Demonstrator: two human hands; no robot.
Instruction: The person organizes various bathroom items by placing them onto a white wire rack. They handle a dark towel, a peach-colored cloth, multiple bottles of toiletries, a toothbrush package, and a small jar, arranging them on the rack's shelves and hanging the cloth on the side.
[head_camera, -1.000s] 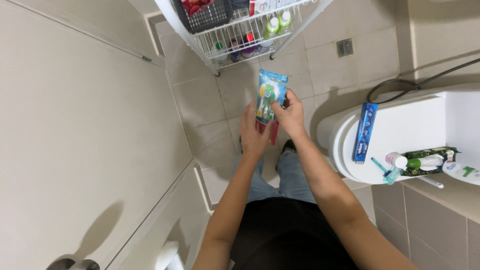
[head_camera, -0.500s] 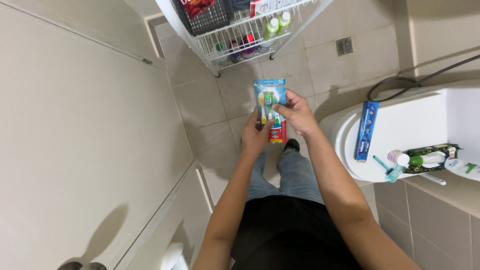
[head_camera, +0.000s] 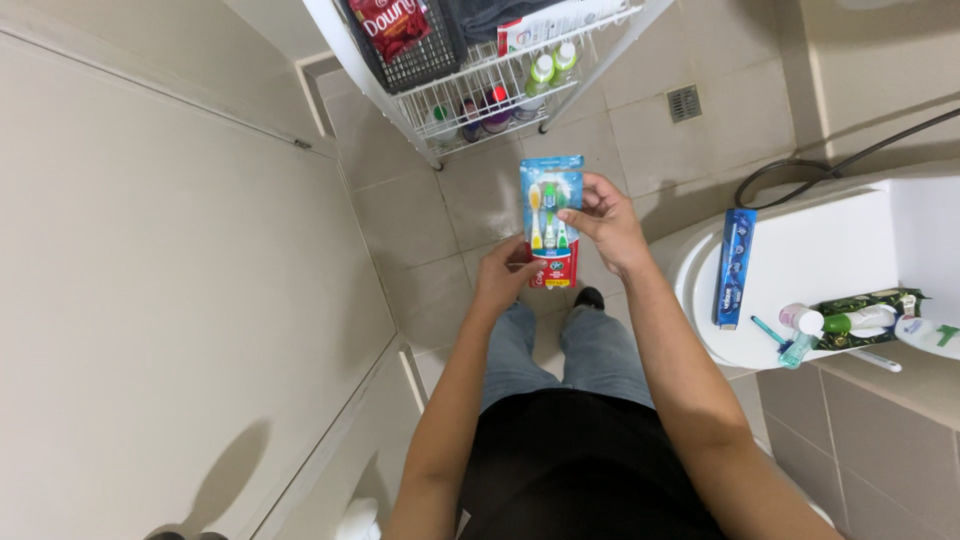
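I hold a blue and red blister pack of toothbrushes (head_camera: 551, 218) upright in front of me, above the tiled floor. My left hand (head_camera: 505, 276) grips its lower left edge. Fingers of my right hand (head_camera: 605, 222) pinch its right side near the top. Three toothbrushes show through the clear front of the pack. My jeans and a dark shoe are below it.
A white wire rack (head_camera: 480, 85) with bottles, a red pouch and a dark basket stands ahead. To the right a white toilet lid (head_camera: 800, 270) carries a blue toothpaste box (head_camera: 733, 267), a toothbrush and small bottles. A floor drain (head_camera: 684, 102) and hose lie beyond. A beige door is on the left.
The pack was turned from a tilt to upright facing me, and my right hand shifted up along its right edge.
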